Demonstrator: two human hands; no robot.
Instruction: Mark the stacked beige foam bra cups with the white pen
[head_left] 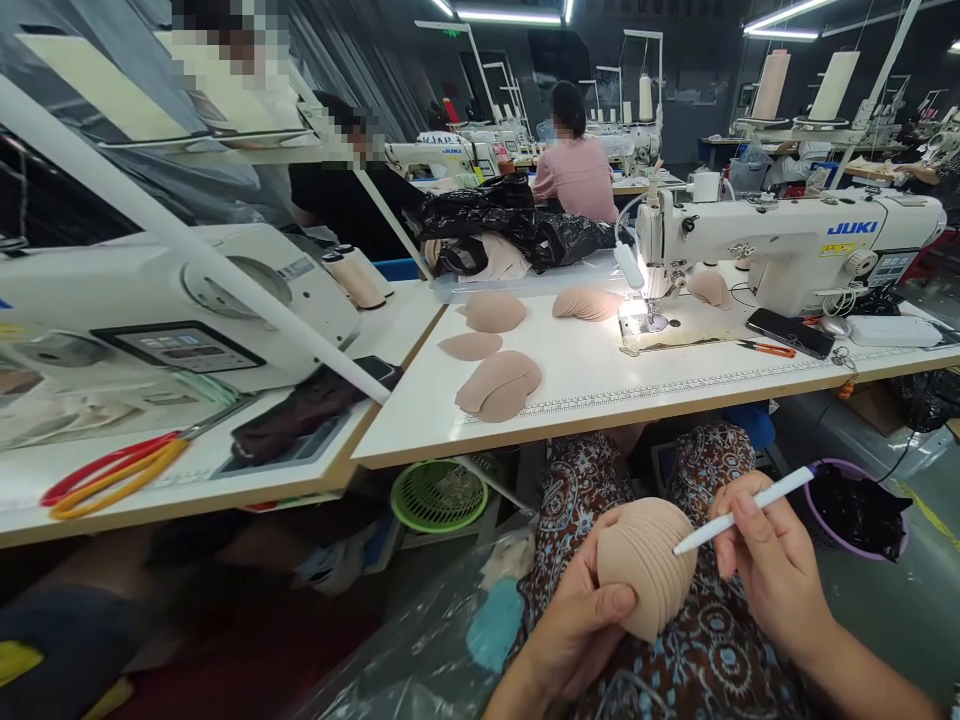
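Above my lap, my left hand [589, 610] grips a fanned stack of beige fabric cups [637, 565], thumb on the front one and fingers behind. My right hand [772, 560] holds a white marker pen [739, 512] with a dark blue end. Its tip points left and meets, or almost meets, the layered edges of the stack. On the white sewing table [600, 390] lie more beige pieces: a folded pile [501, 385] near the front edge, a single piece [471, 346], a rounded pile [495, 311] and a fanned pile [586, 303] beside the sewing machine.
A lit JUKI sewing machine [780, 235] stands on the table. Right of its needle lie orange snips [772, 349] and a black phone [790, 332]. Red and orange scissors [120, 472] rest on the left table. A green basket [439, 495] and a purple-rimmed bin [904, 540] stand below. Other people sit ahead.
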